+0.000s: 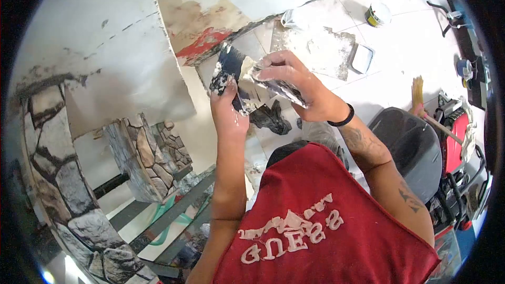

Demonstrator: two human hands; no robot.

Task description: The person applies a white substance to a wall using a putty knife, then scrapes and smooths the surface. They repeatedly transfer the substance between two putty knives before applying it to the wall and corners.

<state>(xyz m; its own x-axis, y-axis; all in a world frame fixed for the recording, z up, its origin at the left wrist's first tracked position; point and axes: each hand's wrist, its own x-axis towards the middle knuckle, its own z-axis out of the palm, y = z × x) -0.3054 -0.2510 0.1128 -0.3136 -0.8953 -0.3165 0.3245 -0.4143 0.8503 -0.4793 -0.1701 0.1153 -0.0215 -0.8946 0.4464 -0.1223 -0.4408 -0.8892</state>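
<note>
My left hand [227,106] holds a wide plaster-smeared putty blade [230,66] upright in front of me. My right hand [300,87] grips a second putty knife [263,87], laid across the first blade so the two touch. Both tools and both hands carry white plaster. A black band sits on my right wrist. My red shirt [326,226] fills the lower middle of the view.
A white plastered wall [100,37] with a damaged red and brown patch [202,39] rises at left. Stone cladding [58,179] covers the lower left. On the tiled floor lie a plaster-covered board [326,50], a small tin [374,16], a brush [416,94] and a red machine [455,142].
</note>
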